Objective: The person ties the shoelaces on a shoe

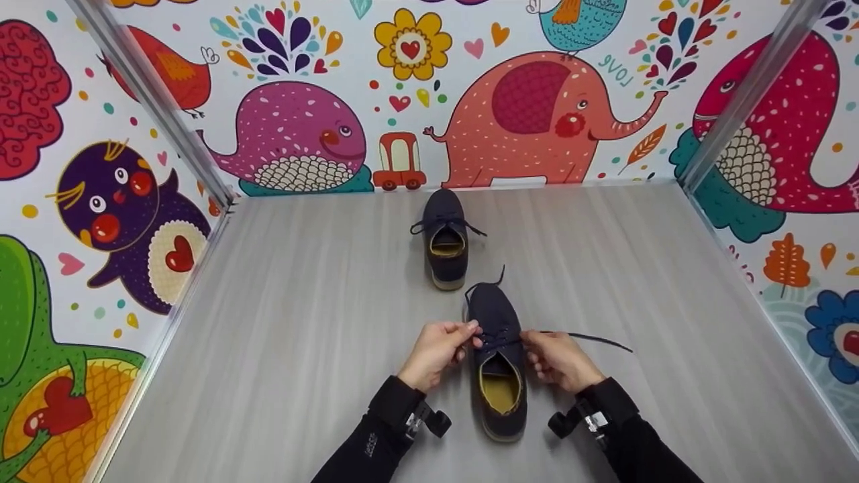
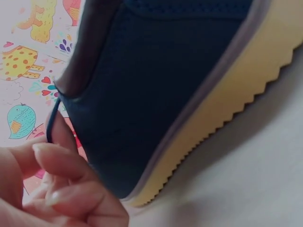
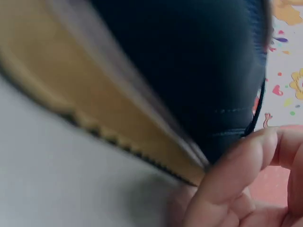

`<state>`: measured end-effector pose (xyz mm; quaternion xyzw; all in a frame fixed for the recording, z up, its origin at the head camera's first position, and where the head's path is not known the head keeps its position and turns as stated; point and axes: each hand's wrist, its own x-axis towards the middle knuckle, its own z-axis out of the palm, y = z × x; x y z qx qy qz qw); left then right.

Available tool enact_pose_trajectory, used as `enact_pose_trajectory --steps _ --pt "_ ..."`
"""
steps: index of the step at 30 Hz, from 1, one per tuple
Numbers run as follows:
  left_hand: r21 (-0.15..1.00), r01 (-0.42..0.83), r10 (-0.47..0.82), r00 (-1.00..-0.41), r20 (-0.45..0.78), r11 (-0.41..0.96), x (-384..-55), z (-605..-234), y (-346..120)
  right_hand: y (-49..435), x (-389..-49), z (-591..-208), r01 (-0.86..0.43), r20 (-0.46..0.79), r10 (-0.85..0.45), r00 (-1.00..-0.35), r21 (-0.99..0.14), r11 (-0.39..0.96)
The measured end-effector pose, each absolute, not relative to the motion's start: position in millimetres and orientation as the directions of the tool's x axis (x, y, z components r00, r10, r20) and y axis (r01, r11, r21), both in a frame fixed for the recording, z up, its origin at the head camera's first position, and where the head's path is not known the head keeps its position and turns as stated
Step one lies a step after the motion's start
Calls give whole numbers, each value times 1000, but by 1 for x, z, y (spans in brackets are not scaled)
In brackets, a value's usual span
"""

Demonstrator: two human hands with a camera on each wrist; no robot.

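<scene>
A dark navy lace-up shoe point(image 1: 494, 310) with a tan sole lies on the floor, toe pointing away from me. My left hand point(image 1: 433, 352) is at its left side and pinches a shoelace point(image 2: 52, 122) between thumb and fingers. On the opposite side, my right hand point(image 1: 562, 360) pinches the other shoelace point(image 3: 258, 106) close to the shoe's edge. One loose lace end point(image 1: 600, 339) trails right across the floor; another curls beyond the toe. The wrist views show the shoe's side and its jagged sole edge point(image 2: 208, 127).
A matching shoe point(image 1: 445, 261), its lace tied in a bow, stands just beyond the near shoe. The grey wood-grain floor point(image 1: 302, 282) is bounded by printed cartoon panels point(image 1: 402, 94) at the back and sides, with metal corner posts point(image 1: 154, 94).
</scene>
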<state>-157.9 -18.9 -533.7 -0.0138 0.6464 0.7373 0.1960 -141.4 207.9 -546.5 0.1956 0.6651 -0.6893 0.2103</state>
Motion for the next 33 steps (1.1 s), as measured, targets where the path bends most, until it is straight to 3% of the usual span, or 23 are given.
enact_pose_trajectory --steps 4,11,17,22,25,27,30,33 --pt "949 -306 268 -923 -277 -71 -158 -534 -17 210 -142 -547 557 -553 -62 -831 -828 -72" --pt "945 -320 275 -917 -290 -71 -157 -537 -15 213 -141 -547 520 -520 -66 -851 -854 21" --pt "934 -347 296 -904 -308 -87 -154 -540 -12 219 -141 -547 497 -501 -157 -851 -865 68" --pt "931 -349 302 -903 -304 -105 -153 -541 -12 228 -143 -542 498 -471 -179 -864 -850 -169" --pt "932 -342 288 -911 -296 -121 -151 -539 -12 234 -146 -535 444 -430 -124 -894 -824 -352" --pt "934 -335 271 -917 -293 -123 -150 -538 -12 238 -149 -530 371 -380 -60 -923 -841 -393" --pt "939 -323 234 -928 -289 -120 -148 -537 -13 241 -156 -517 243 -264 28 -964 -921 -303" --pt "944 -310 204 -937 -283 -114 -148 -536 -13 239 -168 -499 106 -108 37 -993 -993 -46"
